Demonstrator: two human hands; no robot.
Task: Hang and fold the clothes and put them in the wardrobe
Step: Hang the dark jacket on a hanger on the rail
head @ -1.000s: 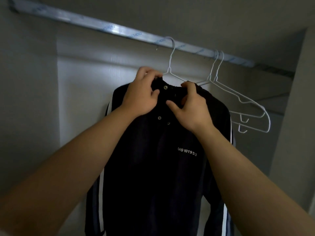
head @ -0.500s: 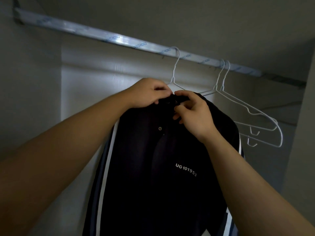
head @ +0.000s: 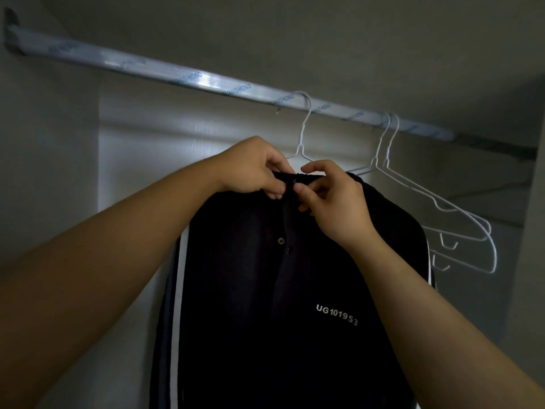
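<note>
Dark shirt (head: 265,290) on a wire hanger (head: 303,128), hooked near the middle of the rail (head: 206,81) inside the wardrobe (head: 132,172); two bare hangers (head: 460,219) hang toward the rail's right end. The left hand (head: 250,168) and right hand (head: 333,202), fingers curled, each pinch the collar (head: 311,174) on either side of the top button (head: 294,180). Step in hand, apparently: fastening that button. Next: press it through, then let go with both hands.

The dark matt cloth shirt (head: 265,305) looks soft; the thin white wire hangers (head: 460,219) look smooth; the silvery metal rail (head: 177,73) wears glossy printed film.
</note>
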